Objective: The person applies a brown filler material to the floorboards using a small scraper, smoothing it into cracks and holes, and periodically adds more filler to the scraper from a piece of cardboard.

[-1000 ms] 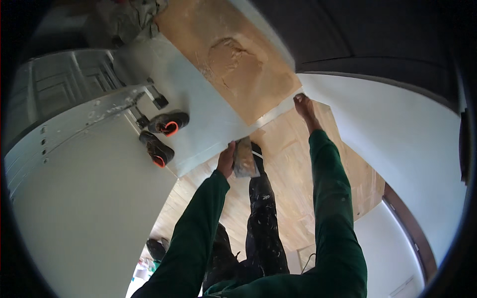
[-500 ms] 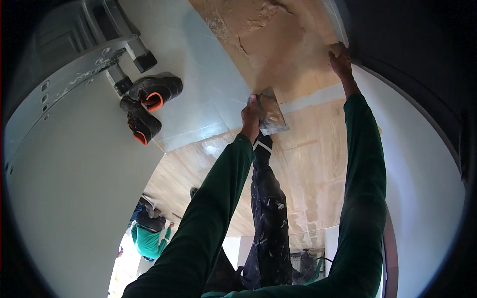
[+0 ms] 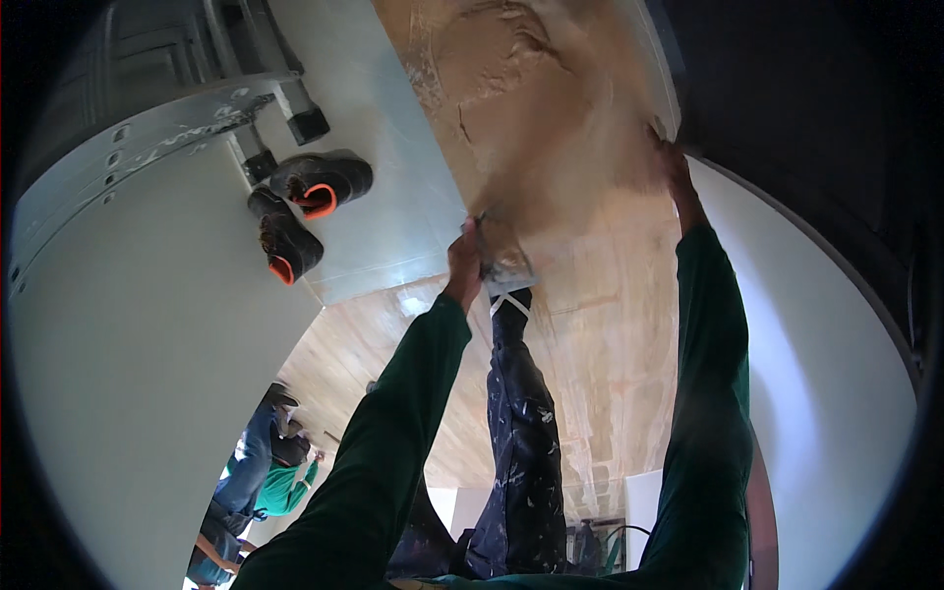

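My left hand (image 3: 464, 262) is closed on the edge of a flat metal plastering blade (image 3: 508, 264), which is smeared with brown paste and held above my outstretched foot. My right hand (image 3: 677, 169) is closed at the right margin of a brown paste patch (image 3: 511, 74). It is blurred, and what its fingers grip cannot be made out. The paste lies wet and uneven, with a raised lump toward the far side. A smooth grey panel (image 3: 393, 206) borders it on the left.
Dark shoes (image 3: 320, 184) with orange lining stand at the left beside a metal ladder (image 3: 128, 147). Wood-look flooring (image 3: 610, 334) stretches below the paste. A dark panel (image 3: 806, 88) rises at the right. Other people (image 3: 265, 472) are at the lower left.
Both hands have come nearer to me, the left also shifting leftward with the blade. The whole view has shifted slightly. More of another person in blue trousers shows at the lower left.
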